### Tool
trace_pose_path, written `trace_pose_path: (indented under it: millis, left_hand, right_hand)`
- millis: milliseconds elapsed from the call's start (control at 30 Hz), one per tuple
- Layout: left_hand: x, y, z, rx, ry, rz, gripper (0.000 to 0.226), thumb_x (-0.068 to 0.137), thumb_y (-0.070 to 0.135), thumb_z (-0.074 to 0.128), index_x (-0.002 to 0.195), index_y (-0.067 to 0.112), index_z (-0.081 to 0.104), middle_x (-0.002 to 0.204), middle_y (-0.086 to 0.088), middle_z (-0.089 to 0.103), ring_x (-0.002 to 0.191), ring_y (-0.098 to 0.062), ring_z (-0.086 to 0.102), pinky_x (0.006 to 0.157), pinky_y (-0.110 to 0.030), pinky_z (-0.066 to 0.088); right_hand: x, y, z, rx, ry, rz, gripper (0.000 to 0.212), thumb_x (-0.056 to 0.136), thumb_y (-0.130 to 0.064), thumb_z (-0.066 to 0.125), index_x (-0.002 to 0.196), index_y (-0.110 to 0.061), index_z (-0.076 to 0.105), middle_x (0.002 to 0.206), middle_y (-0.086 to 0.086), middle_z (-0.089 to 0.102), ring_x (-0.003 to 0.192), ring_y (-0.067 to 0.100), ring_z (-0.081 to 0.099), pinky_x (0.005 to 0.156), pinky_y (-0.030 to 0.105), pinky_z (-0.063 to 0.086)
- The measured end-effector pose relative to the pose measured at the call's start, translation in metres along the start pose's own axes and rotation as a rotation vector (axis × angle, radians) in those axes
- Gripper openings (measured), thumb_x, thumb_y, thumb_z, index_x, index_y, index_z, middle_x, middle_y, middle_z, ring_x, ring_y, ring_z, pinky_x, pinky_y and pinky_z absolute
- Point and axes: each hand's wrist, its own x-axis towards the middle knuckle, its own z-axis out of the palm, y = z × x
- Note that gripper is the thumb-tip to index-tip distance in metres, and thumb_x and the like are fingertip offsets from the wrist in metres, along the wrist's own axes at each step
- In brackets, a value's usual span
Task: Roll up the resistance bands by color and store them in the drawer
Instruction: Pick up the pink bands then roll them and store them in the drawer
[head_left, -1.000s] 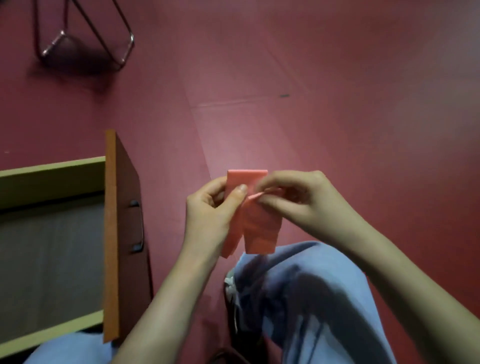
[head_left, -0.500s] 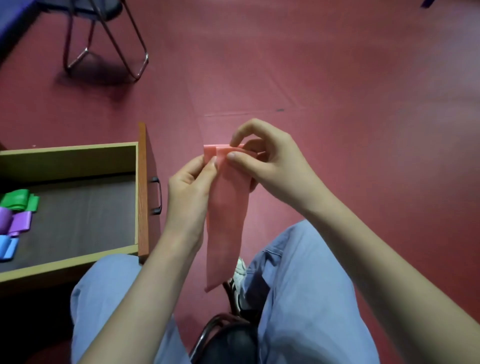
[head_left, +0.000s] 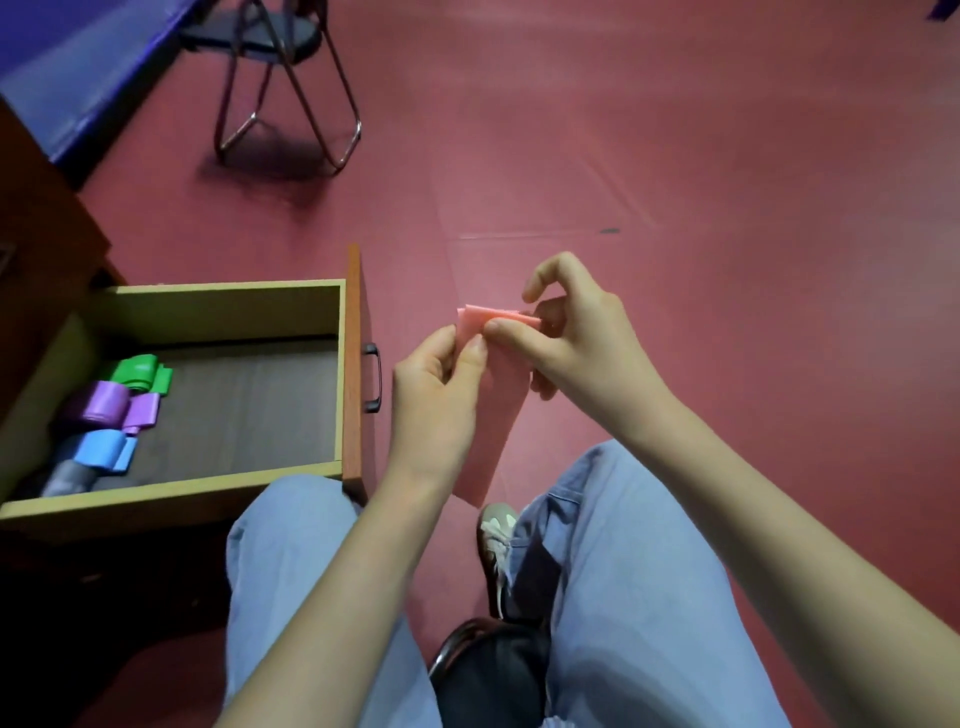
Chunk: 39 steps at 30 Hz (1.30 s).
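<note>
Has wound more of the pink resistance band (head_left: 496, 400) into the fold at its top since half a second back, leaving a shorter tail hanging below the hands, and has lifted the right index finger off it. From the head view: pinches the folded top between thumb and lower fingers of the right hand (head_left: 582, 348), index finger raised and hooked free, probably to reach over for the next turn. Grips the left edge with the left hand (head_left: 436, 400), thumb pressed on the near face, fingers curled behind, likely to keep the layers square and stop the roll springing open. Holds the band in mid-air above the red floor (head_left: 727, 208), right of the open drawer (head_left: 228, 288) and apart from it, letting the loose length hang straight toward the knees rather than bunch. Keeps the drawer pulled out close at left, ready to take the roll. Shows four rolls already stored along the drawer's left side, far to near: green roll (head_left: 137, 370), purple roll (head_left: 106, 402), blue roll (head_left: 101, 449), grey roll (head_left: 67, 478), each colour separate, with bare bottom to their right. Looks early in this roll, much of the length not yet wound.
</note>
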Motion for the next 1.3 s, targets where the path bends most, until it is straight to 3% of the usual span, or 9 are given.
trace_pose_path:
  millis: [267,400,600,700,767,833,933,1067,1300]
  left_hand:
    - [-0.002,0.004,-0.013,-0.047,-0.008,0.010,0.029,0.092,0.010,0.045,0.083,0.030,0.063,0.065,0.022,0.066,0.068,0.006,0.058,0.066,-0.013,0.048]
    - [-0.003,0.006,-0.014,-0.093,-0.015,0.014,0.024,0.092,0.006,0.044,0.091,0.021,0.063,0.070,0.015,0.067,0.067,0.006,0.058,0.064,-0.009,0.047]
    - [-0.002,0.001,-0.022,-0.102,-0.101,-0.092,0.024,0.089,0.009,0.050,0.110,0.021,0.052,0.100,0.003,0.064,0.091,-0.004,0.061,0.080,-0.017,0.050]
    - [-0.003,-0.005,-0.025,0.009,-0.173,-0.224,0.012,0.091,0.020,0.048,0.093,0.026,0.058,0.088,0.008,0.065,0.082,-0.006,0.061,0.072,-0.020,0.050]
    - [-0.002,-0.009,-0.025,0.017,-0.161,-0.294,0.014,0.091,0.022,0.048,0.088,0.023,0.062,0.085,0.005,0.066,0.082,-0.012,0.062,0.078,-0.027,0.051]
    - [-0.001,-0.009,-0.026,0.013,-0.123,-0.316,0.016,0.091,0.020,0.049,0.085,0.021,0.064,0.086,0.002,0.068,0.086,-0.018,0.062,0.085,-0.034,0.050]
    - [0.002,-0.007,-0.029,-0.041,-0.094,-0.296,0.020,0.090,0.019,0.050,0.080,0.022,0.067,0.077,0.005,0.071,0.080,-0.016,0.063,0.078,-0.030,0.050]
    - [0.007,-0.001,-0.036,-0.216,-0.054,-0.387,0.023,0.086,0.004,0.051,0.078,0.017,0.068,0.063,0.007,0.071,0.064,-0.007,0.062,0.066,-0.020,0.050]
    - [0.007,-0.001,-0.039,-0.309,-0.143,-0.524,0.026,0.087,-0.004,0.041,0.094,0.005,0.064,0.076,-0.007,0.068,0.067,-0.013,0.063,0.060,-0.019,0.054]
  right_hand:
    - [0.001,0.002,0.003,0.228,-0.091,0.138,0.015,0.082,-0.005,0.062,0.078,-0.019,0.057,0.063,-0.002,0.056,0.043,-0.001,0.052,0.046,0.014,0.047]
    - [0.005,0.002,0.005,0.376,-0.213,0.224,0.009,0.084,-0.004,0.058,0.088,-0.011,0.062,0.070,0.003,0.055,0.058,0.006,0.052,0.052,0.013,0.049]
    - [0.011,-0.002,0.005,0.408,-0.127,0.150,0.020,0.082,0.001,0.059,0.072,-0.016,0.061,0.047,-0.010,0.058,0.043,0.000,0.047,0.049,0.011,0.045]
    - [0.013,-0.002,0.004,0.413,-0.095,0.115,0.022,0.082,0.002,0.059,0.071,-0.017,0.062,0.046,-0.012,0.059,0.044,0.000,0.048,0.050,0.012,0.046]
    - [0.014,-0.004,0.002,0.369,-0.079,0.056,0.023,0.081,0.001,0.060,0.071,-0.020,0.062,0.049,-0.012,0.060,0.049,0.000,0.050,0.052,0.013,0.047]
    - [0.011,-0.006,0.000,0.270,-0.083,-0.052,0.023,0.079,-0.005,0.062,0.071,-0.027,0.061,0.055,-0.015,0.061,0.056,-0.002,0.053,0.057,0.013,0.046]
    - [0.001,-0.007,0.000,0.106,-0.144,-0.242,0.019,0.077,-0.014,0.064,0.078,-0.032,0.061,0.077,-0.017,0.058,0.074,-0.002,0.056,0.071,0.011,0.046]
    - [-0.014,0.011,0.004,-0.084,-0.213,-0.365,0.014,0.077,-0.024,0.060,0.086,-0.018,0.069,0.102,-0.001,0.049,0.100,0.006,0.049,0.090,0.011,0.038]
    - [-0.025,0.033,0.018,-0.215,-0.203,-0.385,0.020,0.078,-0.030,0.057,0.084,-0.017,0.071,0.122,-0.002,0.038,0.108,0.016,0.046,0.086,0.037,0.048]
